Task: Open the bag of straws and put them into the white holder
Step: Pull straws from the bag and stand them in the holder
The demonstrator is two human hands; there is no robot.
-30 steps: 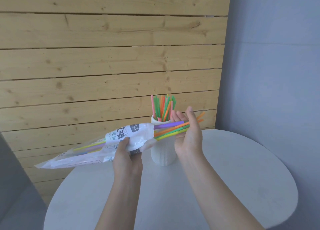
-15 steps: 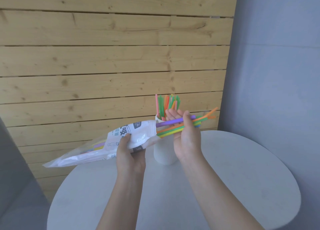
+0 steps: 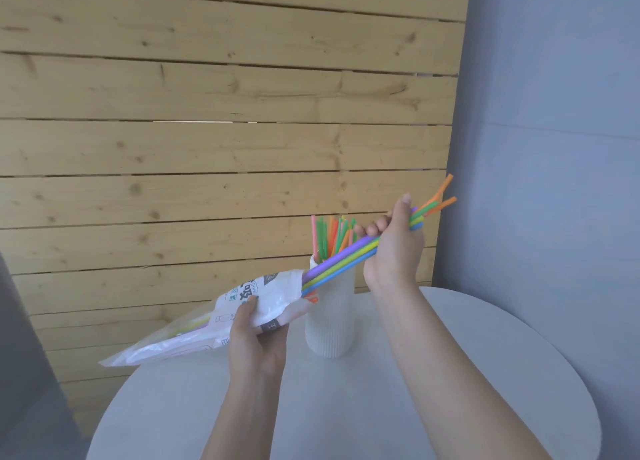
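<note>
My left hand (image 3: 256,342) grips the white printed bag of straws (image 3: 221,321) near its open mouth, holding it tilted above the table. My right hand (image 3: 394,248) is closed around a bundle of coloured straws (image 3: 341,264) that sticks halfway out of the bag and slants up to the right. The white ribbed holder (image 3: 330,324) stands on the table behind the bag's mouth, with several straws upright in it (image 3: 330,236). The bundle passes in front of the holder's rim.
A round white table (image 3: 450,373) carries the holder. A wooden plank wall (image 3: 207,148) rises right behind it, and a grey wall (image 3: 554,148) stands close on the right. A grey edge (image 3: 20,355) shows at the far left.
My right hand has pulled the straw bundle farther out of the bag, up and to the right. The bag's mouth has tilted up slightly; my left hand keeps its hold.
</note>
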